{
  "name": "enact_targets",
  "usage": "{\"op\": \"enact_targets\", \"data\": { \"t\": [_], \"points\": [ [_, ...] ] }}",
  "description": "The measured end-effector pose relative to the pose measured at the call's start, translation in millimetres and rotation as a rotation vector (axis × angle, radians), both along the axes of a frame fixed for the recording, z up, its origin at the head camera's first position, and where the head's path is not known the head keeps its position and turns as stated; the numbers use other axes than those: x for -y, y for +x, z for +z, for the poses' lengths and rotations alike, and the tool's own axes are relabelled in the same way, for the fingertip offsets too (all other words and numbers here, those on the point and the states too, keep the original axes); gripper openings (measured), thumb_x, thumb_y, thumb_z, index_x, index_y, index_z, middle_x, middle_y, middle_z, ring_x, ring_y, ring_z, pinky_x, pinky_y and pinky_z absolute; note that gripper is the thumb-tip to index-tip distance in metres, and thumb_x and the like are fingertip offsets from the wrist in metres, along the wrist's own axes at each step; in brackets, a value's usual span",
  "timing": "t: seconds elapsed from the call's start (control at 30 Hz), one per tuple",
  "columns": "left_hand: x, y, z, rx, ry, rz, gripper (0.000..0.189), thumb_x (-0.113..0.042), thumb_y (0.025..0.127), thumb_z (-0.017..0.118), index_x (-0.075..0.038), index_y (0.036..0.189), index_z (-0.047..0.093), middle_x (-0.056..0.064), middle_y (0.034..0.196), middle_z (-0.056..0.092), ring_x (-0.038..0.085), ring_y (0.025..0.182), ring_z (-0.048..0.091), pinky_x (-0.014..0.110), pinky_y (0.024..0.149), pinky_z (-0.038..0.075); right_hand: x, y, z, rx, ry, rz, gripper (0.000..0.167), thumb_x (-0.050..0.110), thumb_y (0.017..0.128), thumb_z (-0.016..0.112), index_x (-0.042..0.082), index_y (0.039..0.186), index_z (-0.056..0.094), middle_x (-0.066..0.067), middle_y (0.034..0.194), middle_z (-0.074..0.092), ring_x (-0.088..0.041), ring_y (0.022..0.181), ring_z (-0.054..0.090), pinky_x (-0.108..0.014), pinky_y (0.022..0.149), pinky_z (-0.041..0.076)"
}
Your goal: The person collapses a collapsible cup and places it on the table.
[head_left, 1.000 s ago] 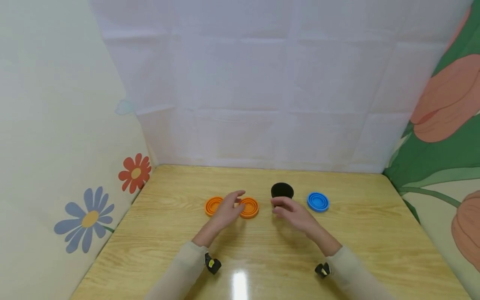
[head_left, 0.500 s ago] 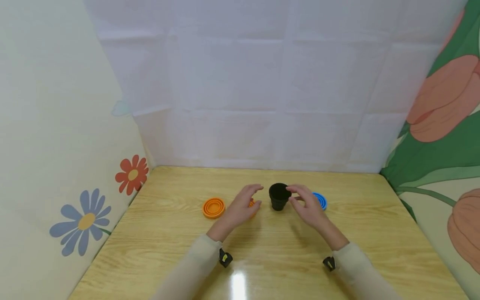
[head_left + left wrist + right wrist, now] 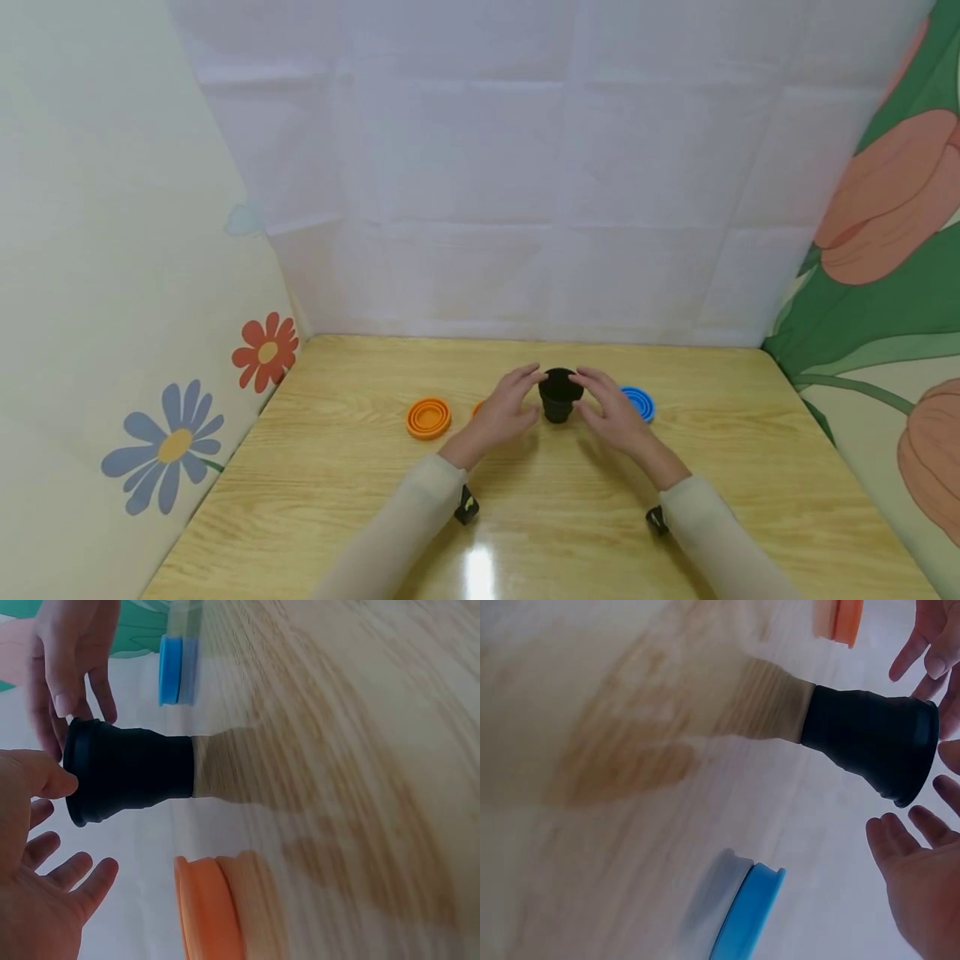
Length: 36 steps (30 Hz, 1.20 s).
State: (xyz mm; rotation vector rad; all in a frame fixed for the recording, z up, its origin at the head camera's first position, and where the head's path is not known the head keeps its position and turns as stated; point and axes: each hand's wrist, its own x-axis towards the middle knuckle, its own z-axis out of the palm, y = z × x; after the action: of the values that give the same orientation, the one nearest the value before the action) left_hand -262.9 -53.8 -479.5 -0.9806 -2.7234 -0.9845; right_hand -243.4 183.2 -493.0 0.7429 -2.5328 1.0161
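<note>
A black collapsible cup (image 3: 558, 402) stands upright and expanded on the table, its wide mouth upward. My left hand (image 3: 507, 410) is at its left side with fingers spread; in the left wrist view the thumb (image 3: 52, 776) overlaps the cup's rim, and I cannot tell whether it touches. On the opposite side is my right hand (image 3: 615, 415), fingers loosely bent near the rim. The right wrist view shows a gap between the right fingers (image 3: 889, 836) and the cup (image 3: 874, 739). Neither hand grips it.
A flattened orange collapsible cup (image 3: 428, 417) lies to the left. Another orange one (image 3: 477, 407) is mostly hidden behind my left hand. Beyond my right hand lies a flattened blue cup (image 3: 639, 403). White cloth (image 3: 450, 275) hangs behind the wooden table (image 3: 322, 467).
My left hand has travelled rightward from the orange cups to the black cup. My right hand has shifted slightly right, uncovering the black cup's front and partly covering the blue one.
</note>
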Motion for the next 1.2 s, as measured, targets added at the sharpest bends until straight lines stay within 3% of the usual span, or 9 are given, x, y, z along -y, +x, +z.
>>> {"op": "enact_targets", "data": {
  "t": [0.2, 0.43, 0.57, 0.97, 1.2],
  "points": [
    [-6.6, -3.7, -4.1, -0.025, -0.012, -0.027, 0.056, -0.003, 0.094, 0.065, -0.003, 0.147, 0.048, 0.018, 0.158, 0.037, 0.036, 0.145, 0.036, 0.049, 0.116, 0.038, 0.5, -2.4, -1.3, 0.027, 0.043, 0.035, 0.048, 0.007, 0.096, 0.068, 0.002, 0.142, 0.054, -0.024, 0.151, 0.045, -0.044, 0.138, 0.044, -0.061, 0.108, 0.042],
    [-12.4, -8.1, -7.2, 0.006, -0.012, -0.048, 0.055, -0.002, 0.096, 0.065, 0.001, 0.148, 0.045, 0.018, 0.157, 0.037, 0.029, 0.135, 0.050, 0.035, 0.099, 0.054, 0.9, -8.4, -3.2, 0.035, 0.061, 0.070, 0.053, 0.003, 0.094, 0.070, 0.001, 0.144, 0.051, -0.025, 0.151, 0.042, -0.043, 0.136, 0.047, -0.058, 0.105, 0.046],
    [-12.9, -8.1, -7.4, 0.000, -0.008, -0.041, 0.053, -0.004, 0.097, 0.064, 0.002, 0.147, 0.045, 0.018, 0.156, 0.038, 0.029, 0.134, 0.051, 0.033, 0.099, 0.054, 2.5, -11.0, -4.5, 0.021, 0.033, 0.081, 0.051, 0.001, 0.093, 0.071, -0.001, 0.142, 0.053, -0.026, 0.149, 0.044, -0.042, 0.132, 0.051, -0.051, 0.100, 0.052],
    [-5.9, 1.2, 0.7, 0.068, 0.107, -0.023, 0.042, -0.016, 0.100, 0.066, -0.002, 0.138, 0.056, 0.021, 0.152, 0.044, 0.033, 0.132, 0.052, 0.035, 0.096, 0.056, 6.4, -1.8, 0.8, 0.061, -0.094, 0.108, 0.041, 0.004, 0.098, 0.065, -0.002, 0.138, 0.056, -0.027, 0.143, 0.051, -0.041, 0.123, 0.058, -0.042, 0.092, 0.058],
    [2.6, 10.4, 6.8, 0.098, 0.133, -0.001, 0.037, -0.024, 0.100, 0.067, -0.008, 0.133, 0.062, 0.014, 0.146, 0.053, 0.030, 0.130, 0.053, 0.037, 0.096, 0.056, 5.2, 11.0, 10.0, 0.122, -0.134, 0.108, 0.040, 0.009, 0.098, 0.066, -0.001, 0.136, 0.058, -0.023, 0.138, 0.058, -0.037, 0.117, 0.063, -0.038, 0.088, 0.060]
  ]
}}
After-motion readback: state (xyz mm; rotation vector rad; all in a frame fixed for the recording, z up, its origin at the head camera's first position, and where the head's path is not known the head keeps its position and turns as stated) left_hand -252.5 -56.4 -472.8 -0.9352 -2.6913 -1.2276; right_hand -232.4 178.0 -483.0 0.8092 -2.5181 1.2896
